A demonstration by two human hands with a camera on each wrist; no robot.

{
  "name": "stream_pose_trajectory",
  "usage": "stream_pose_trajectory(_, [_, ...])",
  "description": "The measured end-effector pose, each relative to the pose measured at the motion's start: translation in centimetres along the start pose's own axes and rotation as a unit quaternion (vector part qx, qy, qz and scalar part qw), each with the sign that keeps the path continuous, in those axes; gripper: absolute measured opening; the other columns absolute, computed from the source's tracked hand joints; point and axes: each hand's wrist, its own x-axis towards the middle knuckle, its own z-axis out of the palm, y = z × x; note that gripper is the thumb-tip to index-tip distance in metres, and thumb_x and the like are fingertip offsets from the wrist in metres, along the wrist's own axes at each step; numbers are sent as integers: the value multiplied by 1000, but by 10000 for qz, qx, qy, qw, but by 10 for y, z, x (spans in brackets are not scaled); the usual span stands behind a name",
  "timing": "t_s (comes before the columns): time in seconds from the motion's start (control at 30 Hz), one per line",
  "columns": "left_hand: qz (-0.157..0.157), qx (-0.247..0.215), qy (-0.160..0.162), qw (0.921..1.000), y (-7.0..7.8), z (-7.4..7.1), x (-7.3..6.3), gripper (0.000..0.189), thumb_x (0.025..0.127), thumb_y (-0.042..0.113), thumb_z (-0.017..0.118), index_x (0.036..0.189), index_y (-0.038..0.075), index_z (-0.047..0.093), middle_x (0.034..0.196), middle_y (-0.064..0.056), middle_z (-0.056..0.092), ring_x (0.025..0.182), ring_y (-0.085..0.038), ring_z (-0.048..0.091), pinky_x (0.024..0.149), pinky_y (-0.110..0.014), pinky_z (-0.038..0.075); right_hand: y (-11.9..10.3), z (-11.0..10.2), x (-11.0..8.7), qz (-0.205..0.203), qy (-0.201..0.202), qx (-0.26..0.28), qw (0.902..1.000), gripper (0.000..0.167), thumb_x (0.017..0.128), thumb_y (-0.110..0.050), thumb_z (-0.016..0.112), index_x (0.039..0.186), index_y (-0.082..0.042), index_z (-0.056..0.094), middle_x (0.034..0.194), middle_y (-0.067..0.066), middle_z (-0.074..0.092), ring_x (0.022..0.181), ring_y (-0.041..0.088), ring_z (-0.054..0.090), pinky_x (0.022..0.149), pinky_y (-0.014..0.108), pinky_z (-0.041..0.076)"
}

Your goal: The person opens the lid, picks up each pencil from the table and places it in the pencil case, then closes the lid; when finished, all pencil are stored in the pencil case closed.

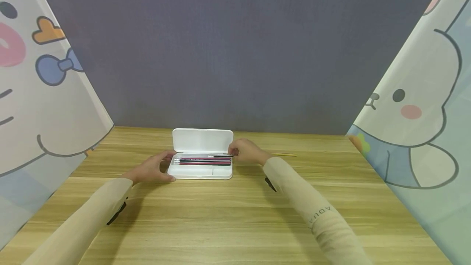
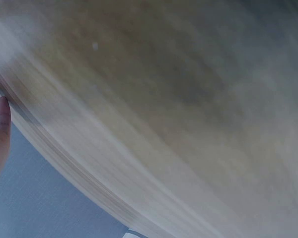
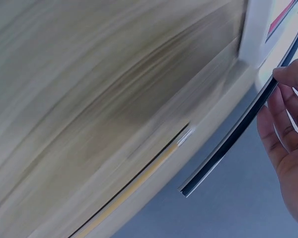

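Observation:
A white pencil case [image 1: 193, 172] lies with its lid [image 1: 202, 140] raised at the back. Several red and dark pencils [image 1: 206, 162] lie lengthwise in it, their pale ends to the left. My left hand [image 1: 151, 169] rests at the case's left end, fingers near the back corner and thumb at the front one; only straight fingertips [image 2: 4, 116] show in the left wrist view. Over the case's right end, my right hand [image 1: 247, 151] pinches a black pencil [image 3: 238, 126] between thumb and fingers. The pencil's silver end points left, above the other pencils.
A yellow pencil [image 1: 286, 154] lies on the wooden table [image 1: 206, 224] to the right, behind my right wrist. A small divider [image 1: 212, 171] stands in the case's front part. A grey panel [image 1: 235, 52] rises behind the table, with cartoon-printed sheets [image 1: 412, 85] along both sides.

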Motion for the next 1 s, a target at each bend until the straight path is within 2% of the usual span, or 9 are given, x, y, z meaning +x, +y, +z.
stream_pose_trajectory(0.4, [22,-67,31,10000,2,0,0,81,66,25,81,130,0,39,121,-20,55,114,-38,50,97,-54,38,-24,15,39,41,-289,28,9996,12,73,-1,64,81,-9,68,72,-4,61,70,7,51,65,18,43])
stream_pose_trajectory(0.67, [38,17,60,10000,-1,1,1,81,65,26,82,130,1,40,120,-18,56,113,-37,51,96,-53,39,-37,27,63,43,-436,-24,9990,15,71,0,64,82,-11,68,75,-4,63,70,6,53,66,16,43])
stream_pose_trajectory(0.87, [33,-2,33,10000,-2,1,2,83,65,27,82,131,2,40,119,-18,56,112,-36,51,96,-53,39,-49,31,74,28,-512,15,9987,17,71,0,63,83,-11,69,76,-5,63,71,6,53,65,15,42])
stream_pose_trajectory(1.0, [55,-67,5,10000,-3,1,2,83,66,28,82,131,1,39,121,-19,55,113,-36,51,96,-52,39,-56,34,77,-143,-508,-62,9986,18,72,0,62,85,-9,69,79,-3,65,73,7,54,68,15,43])
